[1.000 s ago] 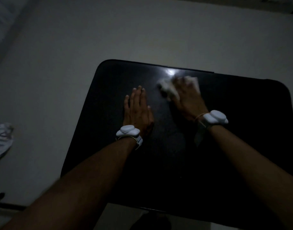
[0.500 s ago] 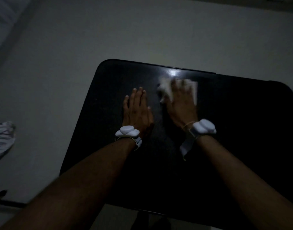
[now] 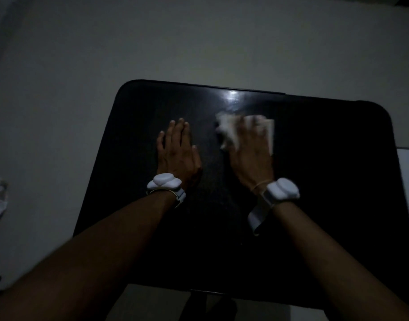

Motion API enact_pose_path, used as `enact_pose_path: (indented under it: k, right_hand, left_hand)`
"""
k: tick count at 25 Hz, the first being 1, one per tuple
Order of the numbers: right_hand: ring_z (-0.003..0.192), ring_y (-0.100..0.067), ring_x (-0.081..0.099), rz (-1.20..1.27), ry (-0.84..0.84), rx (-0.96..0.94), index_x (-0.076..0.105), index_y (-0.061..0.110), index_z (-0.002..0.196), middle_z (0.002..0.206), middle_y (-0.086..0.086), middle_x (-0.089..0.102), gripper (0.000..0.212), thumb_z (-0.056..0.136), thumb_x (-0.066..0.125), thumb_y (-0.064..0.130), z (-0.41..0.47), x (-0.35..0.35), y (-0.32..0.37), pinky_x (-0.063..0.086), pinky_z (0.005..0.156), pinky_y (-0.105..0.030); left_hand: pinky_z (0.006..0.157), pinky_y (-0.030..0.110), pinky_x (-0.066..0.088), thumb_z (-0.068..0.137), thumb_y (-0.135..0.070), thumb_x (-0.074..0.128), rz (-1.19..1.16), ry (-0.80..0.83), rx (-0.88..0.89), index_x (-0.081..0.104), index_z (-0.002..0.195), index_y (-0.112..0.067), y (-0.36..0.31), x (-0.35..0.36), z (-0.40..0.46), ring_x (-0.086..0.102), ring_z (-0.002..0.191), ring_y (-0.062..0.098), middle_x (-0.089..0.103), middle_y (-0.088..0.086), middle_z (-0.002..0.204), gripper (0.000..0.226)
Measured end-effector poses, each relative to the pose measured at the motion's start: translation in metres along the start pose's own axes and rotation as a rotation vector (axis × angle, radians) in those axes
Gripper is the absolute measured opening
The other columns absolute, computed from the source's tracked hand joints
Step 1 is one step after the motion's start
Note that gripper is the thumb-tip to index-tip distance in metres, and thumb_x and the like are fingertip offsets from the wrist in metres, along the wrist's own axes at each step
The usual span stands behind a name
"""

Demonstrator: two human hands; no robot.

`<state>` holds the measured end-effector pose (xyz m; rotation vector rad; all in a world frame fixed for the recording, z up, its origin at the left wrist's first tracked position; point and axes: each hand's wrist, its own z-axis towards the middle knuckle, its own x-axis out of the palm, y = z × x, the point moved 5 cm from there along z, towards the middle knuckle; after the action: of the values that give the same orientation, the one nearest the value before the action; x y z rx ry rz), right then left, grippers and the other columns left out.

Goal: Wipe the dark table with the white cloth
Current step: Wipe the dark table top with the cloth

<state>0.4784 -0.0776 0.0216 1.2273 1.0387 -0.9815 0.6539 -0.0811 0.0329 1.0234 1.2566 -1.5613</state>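
Two hands rest on the dark table [image 3: 326, 181]. Left hand [image 3: 177, 150] lies flat, palm down with fingers extended, holding nothing. Just beside it, toward the table's far edge, the right hand [image 3: 250, 154] presses spread fingers onto the crumpled white cloth [image 3: 229, 129], which is motion-blurred.

Both arms reach forward. The left hand [image 3: 177, 152] lies flat, palm down, fingers close together. The right hand [image 3: 251, 154] lies flat too, fingers spread and blurry. Each wrist wears a white band.
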Motion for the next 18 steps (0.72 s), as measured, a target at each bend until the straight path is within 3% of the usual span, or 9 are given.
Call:
enact_pose_path:
  k: [2, 3, 6, 8, 11, 13, 15, 17, 18]
  right_hand:
    - [0.149, -0.031, 0.007, -0.006, 0.130, -0.283, 0.013, 0.016, 0.152, 0.162, -0.012, 0.013, 0.062, 0.095, 0.022, 0.040, -0.012, 0.003, 0.009, 0.003, 0.122, -0.050]
    - [0.149, -0.033, 0.009, -0.001, 0.108, -0.237, 0.014, 0.015, 0.151, 0.161, -0.014, 0.015, 0.064, 0.094, 0.020, 0.042, -0.003, -0.005, -0.011, 0.003, 0.122, -0.050]
    - [0.145, -0.037, 0.019, -0.015, -0.056, 0.386, 0.021, 0.008, 0.150, 0.157, -0.021, 0.024, 0.071, 0.091, 0.013, 0.048, 0.010, -0.035, -0.103, 0.011, 0.120, -0.053]
    - [0.147, -0.035, 0.016, 0.026, -0.134, 0.637, 0.019, 0.007, 0.150, 0.159, -0.018, 0.022, 0.069, 0.093, 0.013, 0.044, -0.020, -0.040, -0.107, 0.011, 0.119, -0.052]
    - [0.147, -0.037, 0.015, 0.039, -0.134, 0.359, 0.018, 0.007, 0.150, 0.159, -0.019, 0.020, 0.060, 0.098, 0.022, 0.036, -0.082, -0.016, -0.004, 0.010, 0.120, -0.054]
    - [0.150, -0.031, 0.005, 0.085, 0.026, 0.037, 0.014, 0.013, 0.152, 0.162, -0.013, 0.012, 0.058, 0.099, 0.024, 0.034, -0.124, 0.006, 0.064, 0.007, 0.122, -0.051]
    - [0.150, -0.025, 0.003, 0.107, 0.121, -0.181, 0.015, 0.017, 0.152, 0.163, -0.008, 0.010, 0.060, 0.097, 0.028, 0.035, -0.129, 0.008, 0.072, 0.007, 0.122, -0.046]
    - [0.148, -0.032, 0.016, 0.015, -0.012, -0.165, 0.024, 0.011, 0.149, 0.158, -0.017, 0.024, 0.056, 0.097, 0.028, 0.032, -0.104, -0.004, 0.028, 0.012, 0.121, -0.049]
    - [0.144, -0.039, 0.024, -0.027, -0.105, -0.015, 0.028, 0.005, 0.146, 0.153, -0.024, 0.031, 0.055, 0.098, 0.026, 0.031, -0.089, -0.012, -0.007, 0.015, 0.119, -0.052]
  left_hand:
    - [0.119, 0.054, 0.021, 0.094, -0.023, 0.045, -0.002, -0.006, 0.001, 0.040, 0.148, -0.002, 0.000, 0.001, -0.001, 0.029, 0.148, 0.030, 0.036, 0.016, 0.158, 0.058]
    - [0.119, 0.053, 0.021, 0.094, -0.023, 0.045, -0.005, -0.012, 0.000, 0.040, 0.148, -0.002, 0.000, 0.001, -0.001, 0.029, 0.148, 0.030, 0.036, 0.016, 0.158, 0.057]
    - [0.120, 0.052, 0.019, 0.095, -0.024, 0.047, -0.010, -0.020, -0.004, 0.040, 0.148, -0.003, -0.001, 0.002, 0.000, 0.028, 0.148, 0.029, 0.036, 0.014, 0.158, 0.057]
    - [0.120, 0.052, 0.020, 0.094, -0.023, 0.047, -0.014, -0.040, -0.001, 0.040, 0.147, -0.003, -0.001, 0.000, -0.001, 0.029, 0.148, 0.030, 0.037, 0.015, 0.157, 0.057]
    - [0.119, 0.053, 0.021, 0.093, -0.023, 0.046, -0.013, -0.057, 0.001, 0.042, 0.146, -0.003, -0.002, 0.000, -0.002, 0.032, 0.146, 0.031, 0.039, 0.016, 0.156, 0.057]
    - [0.118, 0.052, 0.022, 0.092, -0.024, 0.044, -0.011, -0.077, 0.000, 0.044, 0.145, -0.002, 0.000, 0.000, -0.002, 0.034, 0.145, 0.032, 0.042, 0.017, 0.154, 0.057]
    - [0.118, 0.052, 0.022, 0.091, -0.025, 0.043, -0.011, -0.075, 0.008, 0.045, 0.144, -0.002, 0.000, 0.001, -0.001, 0.035, 0.144, 0.033, 0.042, 0.017, 0.154, 0.058]
    - [0.118, 0.053, 0.022, 0.091, -0.025, 0.042, -0.016, -0.072, 0.014, 0.044, 0.145, -0.002, 0.000, 0.001, -0.002, 0.035, 0.145, 0.034, 0.042, 0.018, 0.154, 0.058]
    - [0.118, 0.053, 0.022, 0.092, -0.025, 0.043, -0.021, -0.065, 0.014, 0.044, 0.145, -0.001, 0.001, 0.001, -0.001, 0.034, 0.145, 0.034, 0.041, 0.018, 0.155, 0.058]
